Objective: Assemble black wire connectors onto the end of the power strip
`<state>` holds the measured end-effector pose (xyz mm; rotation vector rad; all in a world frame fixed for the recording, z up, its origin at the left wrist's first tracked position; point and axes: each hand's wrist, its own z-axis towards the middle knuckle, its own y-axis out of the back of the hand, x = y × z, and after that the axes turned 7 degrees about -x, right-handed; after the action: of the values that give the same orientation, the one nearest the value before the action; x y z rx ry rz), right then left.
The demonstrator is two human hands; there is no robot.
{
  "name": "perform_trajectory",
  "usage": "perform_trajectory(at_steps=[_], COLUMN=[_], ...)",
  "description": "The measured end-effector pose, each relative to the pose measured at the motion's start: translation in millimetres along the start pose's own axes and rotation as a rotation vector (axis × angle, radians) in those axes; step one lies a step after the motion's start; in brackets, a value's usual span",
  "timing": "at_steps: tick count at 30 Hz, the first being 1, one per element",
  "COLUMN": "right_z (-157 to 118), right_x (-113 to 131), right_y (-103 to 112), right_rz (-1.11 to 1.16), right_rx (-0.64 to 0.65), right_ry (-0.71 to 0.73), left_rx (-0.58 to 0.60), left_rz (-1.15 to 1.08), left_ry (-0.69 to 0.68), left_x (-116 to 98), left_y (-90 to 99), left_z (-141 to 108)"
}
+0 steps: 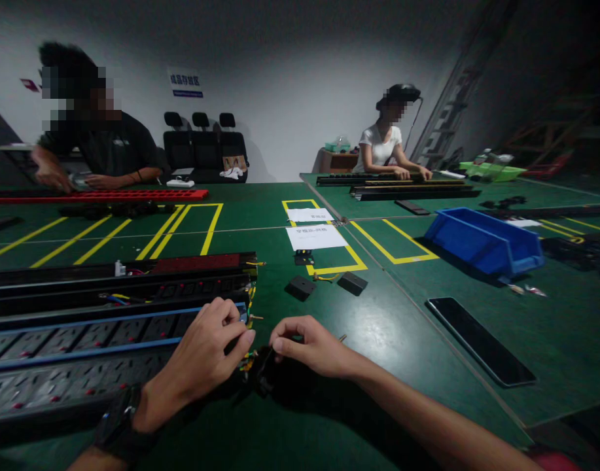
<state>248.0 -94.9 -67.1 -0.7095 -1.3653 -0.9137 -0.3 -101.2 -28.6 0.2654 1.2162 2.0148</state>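
My left hand (pixel 209 350) is closed, with curled fingers over the ends of the power strips; what lies under the fingertips is hidden. Beneath it runs a blue-edged power strip (pixel 116 332), and nearer to me lies a grey one (pixel 78 383) with red switches. Green and yellow wires (pixel 248 361) stick out at the strip end, between my hands. Thumb and forefinger of my right hand (pixel 312 343) pinch a small black part (pixel 266 374), which is dark and partly in shadow. Two black end caps (pixel 300 288) lie apart on the table beyond.
On the green table (pixel 378 314) lie a phone (pixel 481 341), a blue bin (pixel 486 239) and paper sheets (pixel 317 237). More black strips (pixel 201 286) lie at the left. Two people work across the table, one by a red strip (pixel 147 195), one by black rails (pixel 412 190).
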Motion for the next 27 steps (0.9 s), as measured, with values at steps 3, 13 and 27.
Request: perform_trajectory(at_steps=[3,13,27], right_z=[1,2,2], right_x=[-5,-14,-18], right_y=[-2,-7,-9], right_rz=[0.014,0.079,0.256], right_rx=[-0.006,-0.019,0.106], right_ry=[-0.003,-0.013,-0.100], left_rx=[0.088,0.215,0.201], left_rz=[-0.069,-0.149,-0.143], left_ry=[-0.011,-0.023,-0.060], left_x=[0,1,3], left_y=[2.0,2.6,0.5], left_z=[0,0,-2])
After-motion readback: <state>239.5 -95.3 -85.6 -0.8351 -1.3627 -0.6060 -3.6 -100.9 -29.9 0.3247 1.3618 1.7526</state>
